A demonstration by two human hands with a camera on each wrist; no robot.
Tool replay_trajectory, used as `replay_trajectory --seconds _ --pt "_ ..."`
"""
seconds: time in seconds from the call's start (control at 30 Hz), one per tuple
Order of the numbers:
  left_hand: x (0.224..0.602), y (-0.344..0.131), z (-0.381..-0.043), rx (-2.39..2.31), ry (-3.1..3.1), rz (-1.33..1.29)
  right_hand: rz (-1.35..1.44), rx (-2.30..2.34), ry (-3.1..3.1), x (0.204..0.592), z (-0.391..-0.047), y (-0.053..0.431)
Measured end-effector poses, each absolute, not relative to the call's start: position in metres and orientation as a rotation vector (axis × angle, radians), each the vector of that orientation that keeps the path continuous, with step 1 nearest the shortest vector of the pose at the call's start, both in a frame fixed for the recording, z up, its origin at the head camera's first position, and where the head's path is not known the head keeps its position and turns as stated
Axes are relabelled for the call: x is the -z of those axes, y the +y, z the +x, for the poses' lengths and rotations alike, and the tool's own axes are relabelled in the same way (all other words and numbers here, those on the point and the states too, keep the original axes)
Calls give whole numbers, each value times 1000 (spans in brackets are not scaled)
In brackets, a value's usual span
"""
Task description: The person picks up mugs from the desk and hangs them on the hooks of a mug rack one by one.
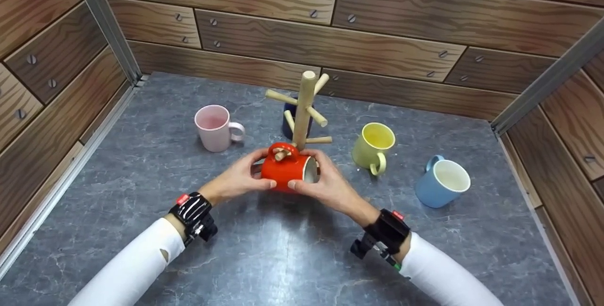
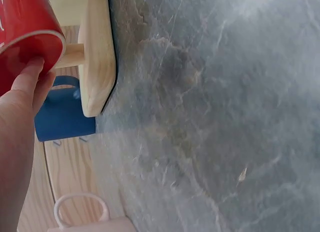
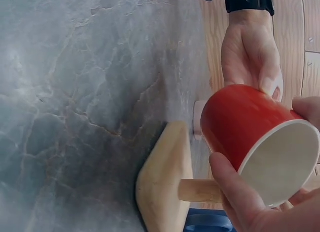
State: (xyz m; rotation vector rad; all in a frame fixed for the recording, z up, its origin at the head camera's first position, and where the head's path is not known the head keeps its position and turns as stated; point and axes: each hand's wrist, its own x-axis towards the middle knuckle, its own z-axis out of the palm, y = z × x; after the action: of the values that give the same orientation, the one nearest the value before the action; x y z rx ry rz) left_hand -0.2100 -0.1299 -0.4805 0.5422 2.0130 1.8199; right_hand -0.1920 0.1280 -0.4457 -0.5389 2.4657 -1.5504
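A red mug [image 1: 283,174] lies sideways in front of a wooden mug tree [image 1: 306,107], its handle up and looped around the tip of a low front peg [image 1: 280,156]. My left hand [image 1: 240,176] grips the mug's base end, thumb on the near side. At the rim end my right hand [image 1: 325,183] holds it, the white inside facing right. In the right wrist view the red mug [image 3: 250,127] is held between both hands, above the stand's wooden base [image 3: 167,177]. The left wrist view shows left fingers [image 2: 31,79] against the mug's bottom.
Behind the tree stands a dark blue mug [image 1: 288,124], partly hidden. A pink mug [image 1: 214,131] is at the left, a yellow-green mug [image 1: 370,148] at the right, a light blue mug [image 1: 436,188] farther right. Wood-patterned walls [image 1: 264,37] enclose the grey tabletop [image 1: 264,268].
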Motion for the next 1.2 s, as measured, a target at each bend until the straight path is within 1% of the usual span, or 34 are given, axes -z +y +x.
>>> replay_trajectory --seconds 0.27,0.6,0.83,1.2 --pt "487 -127 -212 -1825 1922 541 -459 1623 2438 458 -189 129" --pt "486 -127 -216 -1767 1944 514 -375 1631 2405 466 -195 129" --pt "485 -128 -213 -1735 1986 510 -382 1649 2405 469 -193 129" --pt "483 -125 -207 -1813 1970 515 -474 1623 2421 470 -186 134"
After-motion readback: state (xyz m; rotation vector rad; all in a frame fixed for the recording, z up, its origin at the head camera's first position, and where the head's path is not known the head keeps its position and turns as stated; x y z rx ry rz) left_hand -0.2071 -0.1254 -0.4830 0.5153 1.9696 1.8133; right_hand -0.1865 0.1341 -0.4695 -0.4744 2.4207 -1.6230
